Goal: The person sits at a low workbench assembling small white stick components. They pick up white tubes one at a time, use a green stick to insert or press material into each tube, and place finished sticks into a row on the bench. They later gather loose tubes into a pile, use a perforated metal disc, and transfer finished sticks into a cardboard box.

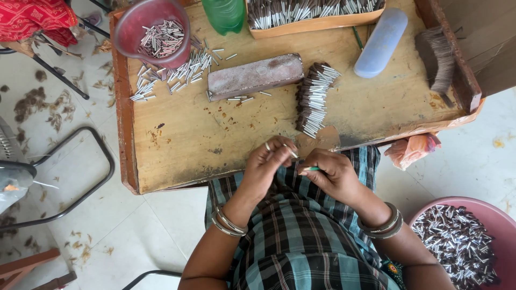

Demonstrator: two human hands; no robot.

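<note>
Small silver-tipped tube (291, 152), low in the centre of the frame just off the wooden board's (177, 139) near edge, is pinched in the left hand's (270, 161) fingertips, long axis slanting upper-left to lower-right, seemingly so the right hand (332, 172), gripping a thin green stick (310, 168), can reach it.

There is one view only — a camera worn on the person's head, looking almost straight down. It faces forward over the checked-cloth lap (301, 241) onto the worn wooden work board (226, 129), whose far edge runs out of the top of the frame. It sits near enough that the left hand (269, 161) and right hand (330, 172) lie just below the centre, while pale floor tiles (134, 225) show at both sides. No second view shares the scene.
</note>
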